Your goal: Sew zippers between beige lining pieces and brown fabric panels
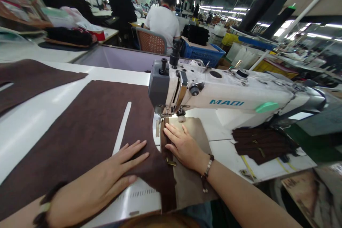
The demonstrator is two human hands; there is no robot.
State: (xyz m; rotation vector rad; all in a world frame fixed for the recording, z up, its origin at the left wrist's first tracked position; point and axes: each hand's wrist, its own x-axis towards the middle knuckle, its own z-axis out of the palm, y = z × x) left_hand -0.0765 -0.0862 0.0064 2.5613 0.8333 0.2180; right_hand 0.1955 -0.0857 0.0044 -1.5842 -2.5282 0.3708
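A large dark brown fabric piece point(88, 121) with a narrow slot lies across the white table. My left hand point(112, 174) rests flat on it, fingers spread, left of the needle area. My right hand point(184, 146) lies with fingers apart on a beige fabric piece point(192, 185) and the brown strip along its left edge. A brass-coloured zipper pull point(171, 162) shows on that strip, just below my right fingertips. The strip runs up to the presser foot of the white sewing machine point(224, 96), directly beyond my right hand.
Right of the machine bed lies a stack of brown pieces with zipper pulls point(264, 144). Another brown piece point(32, 78) is at the far left. Behind stand a blue crate point(204, 55), a seated person in white point(163, 23) and black thread cones point(258, 9).
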